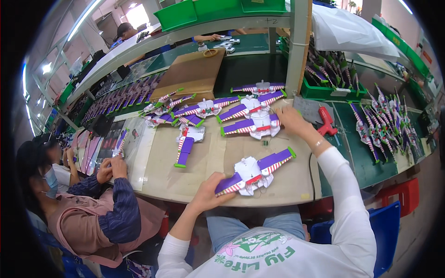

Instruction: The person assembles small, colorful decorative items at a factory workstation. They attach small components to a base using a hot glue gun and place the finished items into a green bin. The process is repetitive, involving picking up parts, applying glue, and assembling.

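My left hand (209, 193) grips the left wing of a toy wing pack (249, 169) near the table's front edge. It has a white body, purple wings with red-and-white stripes and a green tip. My right hand (293, 121) reaches to a similar wing pack (260, 126) farther back, its fingers bent over the right wing; the fingertips are partly hidden. Right behind that one lies another wing pack (252, 104), close against it. A single wing pack (186, 144) rests crosswise to the left, below a cluster of others (204, 109).
A red glue gun (326, 121) lies right of my right hand, with a dark cable (311, 176) below. Wing packs fill a green bin (343, 95) and a pile (384, 125) at right. A brown box (185, 76) and metal post (299, 51) stand behind. A co-worker (92, 217) sits at left.
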A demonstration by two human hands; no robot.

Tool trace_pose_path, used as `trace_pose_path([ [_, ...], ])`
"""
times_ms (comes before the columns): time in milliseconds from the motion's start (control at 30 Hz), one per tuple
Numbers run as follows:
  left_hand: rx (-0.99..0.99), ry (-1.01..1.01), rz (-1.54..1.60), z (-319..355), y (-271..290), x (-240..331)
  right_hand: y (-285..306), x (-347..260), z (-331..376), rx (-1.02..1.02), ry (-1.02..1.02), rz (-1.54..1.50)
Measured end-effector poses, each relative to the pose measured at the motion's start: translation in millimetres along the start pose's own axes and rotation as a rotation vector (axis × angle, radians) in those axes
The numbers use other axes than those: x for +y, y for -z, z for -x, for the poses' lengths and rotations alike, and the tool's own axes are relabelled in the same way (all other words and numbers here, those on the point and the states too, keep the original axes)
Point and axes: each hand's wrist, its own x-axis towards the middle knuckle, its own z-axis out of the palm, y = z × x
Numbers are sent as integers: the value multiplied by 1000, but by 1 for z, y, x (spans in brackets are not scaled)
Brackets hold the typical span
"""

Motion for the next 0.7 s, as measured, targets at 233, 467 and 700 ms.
trace_pose_path([
  [233, 272, 152, 627, -77, 55, 5, 9, -35, 83, -63, 62, -180],
  [467, 730, 298, -274, -254, 93, -118, 57, -94, 135, -167, -8, -255],
  [700, 800, 420, -952, -276, 92, -109, 47, -110, 151, -126, -25, -204],
])
